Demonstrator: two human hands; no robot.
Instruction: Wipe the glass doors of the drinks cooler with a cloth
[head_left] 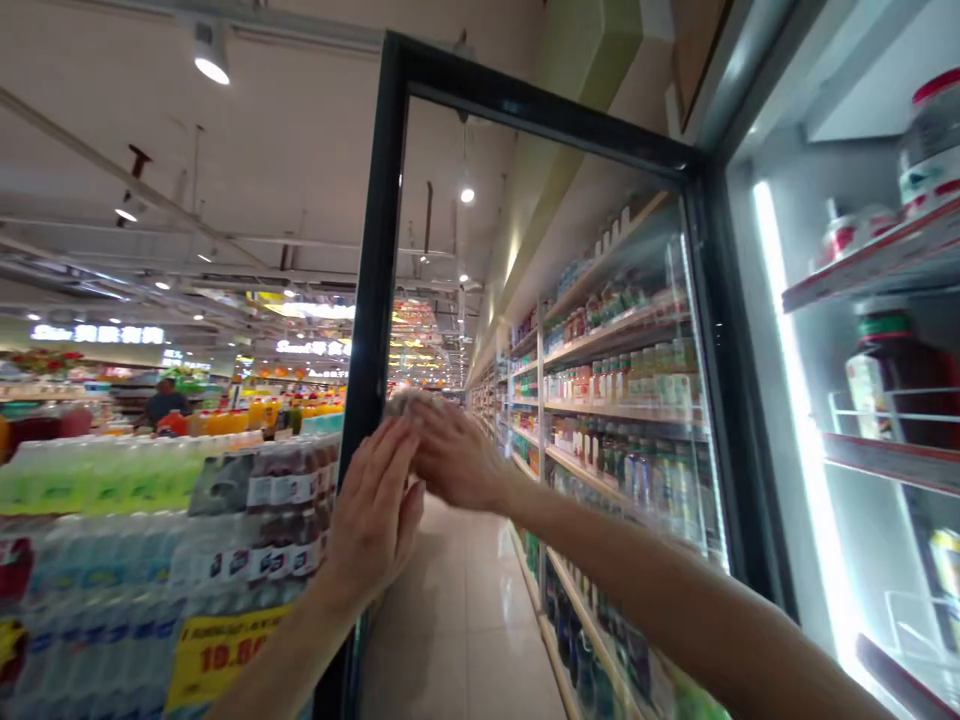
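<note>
You are stretching both arms toward the left edge of the door [369, 270], left hand [375, 505] keeping fingers straight, right hand [461, 458] bending over a blurred greyish thing [409, 401]; I cannot tell either grip's closure or hold. The door is standing open before the aisle [442, 600], bottles [97, 560] stacking up leftward.

The single view looks out from the person's head, above and behind both forearms, which come in from the near edge at left and right. It faces forward, roughly level, down the aisle floor [442, 620] to its far end, with much ceiling [300, 120] overhead. The left hand [371, 515] and right hand [461, 455] are close, mid-view. The black door frame [540, 105] stands near, the lit cooler [799, 200] near at right, and bottle packs [97, 475] farther off at left.
</note>
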